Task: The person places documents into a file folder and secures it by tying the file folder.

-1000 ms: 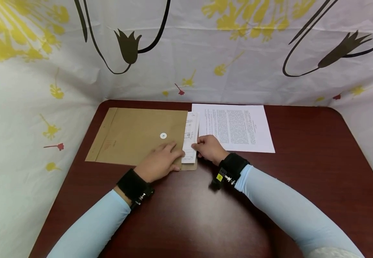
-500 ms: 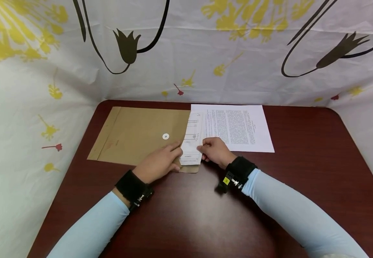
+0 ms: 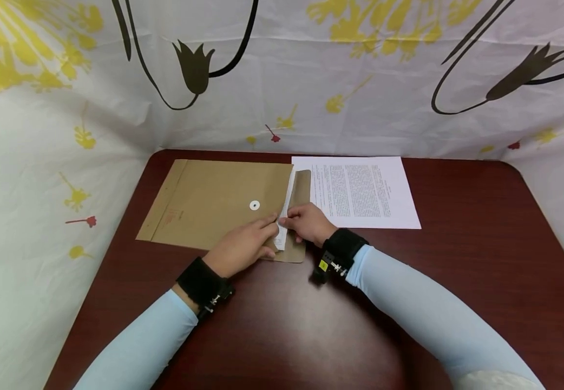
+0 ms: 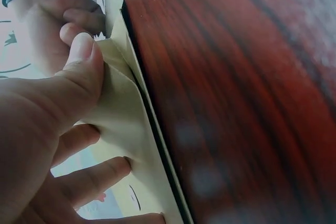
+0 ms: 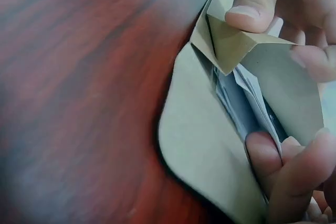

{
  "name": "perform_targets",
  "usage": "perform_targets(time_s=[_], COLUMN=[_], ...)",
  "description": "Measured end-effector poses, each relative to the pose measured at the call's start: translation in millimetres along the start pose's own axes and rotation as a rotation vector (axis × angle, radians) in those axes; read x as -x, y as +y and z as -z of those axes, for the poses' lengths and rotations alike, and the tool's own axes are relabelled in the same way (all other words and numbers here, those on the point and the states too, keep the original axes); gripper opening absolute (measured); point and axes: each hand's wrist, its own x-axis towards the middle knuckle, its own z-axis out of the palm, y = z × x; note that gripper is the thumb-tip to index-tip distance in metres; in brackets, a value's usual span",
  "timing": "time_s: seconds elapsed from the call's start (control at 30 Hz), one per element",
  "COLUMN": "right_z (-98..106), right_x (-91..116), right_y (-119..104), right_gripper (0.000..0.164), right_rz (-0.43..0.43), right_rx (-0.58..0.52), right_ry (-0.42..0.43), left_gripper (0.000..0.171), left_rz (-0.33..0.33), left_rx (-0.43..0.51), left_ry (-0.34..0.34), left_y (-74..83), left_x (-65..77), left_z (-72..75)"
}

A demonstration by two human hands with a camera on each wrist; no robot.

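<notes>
Envelope (image 3: 209,189) observed lying on the table (image 3: 311,336), its mouth and flap (image 3: 302,187) directed toward the right. Near corner of the mouth is pinched by the left hand (image 3: 243,241), thumb at the edge, remaining fingers spread over the upper face. Stack of papers (image 3: 281,239) is seated partly inside the mouth, its exposed edge clamped between thumb and fingers of the right hand (image 3: 307,223). Printed sheet (image 3: 360,189) is noted flat beyond the flap.
</notes>
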Motion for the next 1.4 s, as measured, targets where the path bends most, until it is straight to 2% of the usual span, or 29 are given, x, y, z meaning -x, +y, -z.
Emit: perform_targets(time_s=[0.2, 0.33, 0.43, 0.53, 0.67, 0.8, 0.93, 1.0, 1.07, 1.23, 1.4], right_z=[4.7, 5.8, 6.4, 11.5, 33.0, 64.5, 94.0, 105.4, 113.0, 118.4, 120.3], right_x=[-7.4, -10.5, -8.6, -1.1, 19.4, 44.9, 65.1, 72.0, 76.4, 78.7, 80.3], right_y=[-13.2, -18.5, -14.6, -3.2, 15.3, 36.9, 62.8, 74.6, 84.4, 95.0, 91.9], right_gripper=[0.028, 0.024, 0.025, 0.023, 0.017, 0.014, 0.028, 0.037, 0.043, 0.045, 0.042], right_rz=[0.010, 0.007, 0.027, 0.073, 0.169, 0.250, 0.325, 0.319, 0.286, 0.205, 0.199], right_rx=[0.144, 0.188, 0.205, 0.184, 0.208, 0.391, 0.665, 0.772, 0.828, 0.832, 0.852], right_ry=[-0.061, -0.084, -0.075, -0.006, 0.116, 0.191, 0.277, 0.303, 0.293, 0.234, 0.243], left_gripper=[0.033, 0.033, 0.035, 0.038, 0.040, 0.043, 0.044, 0.043, 0.043, 0.042, 0.042], left_rz=[0.008, 0.012, 0.020, 0.027, 0.017, 0.000, -0.003, -0.006, -0.007, 0.017, 0.024], left_rx=[0.019, 0.022, 0.013, 0.008, 0.021, 0.017, 0.029, 0.041, 0.053, 0.073, 0.072], left_ry=[0.003, 0.005, 0.006, 0.009, 0.021, 0.025, 0.025, 0.025, 0.023, 0.010, 0.008], left_y=[2.5, 3.3, 4.1, 5.9, 8.0, 9.4, 10.2, 9.7, 8.9, 5.8, 4.8], left_x=[-0.8, -1.7, -1.9, -2.8, -4.0, -1.4, 0.5, 0.3, 0.2, 1.2, 0.4], left_z=[2.8, 3.0, 2.0, -0.6, -2.7, -2.3, -1.7, -2.2, -2.7, -3.4, -3.7])
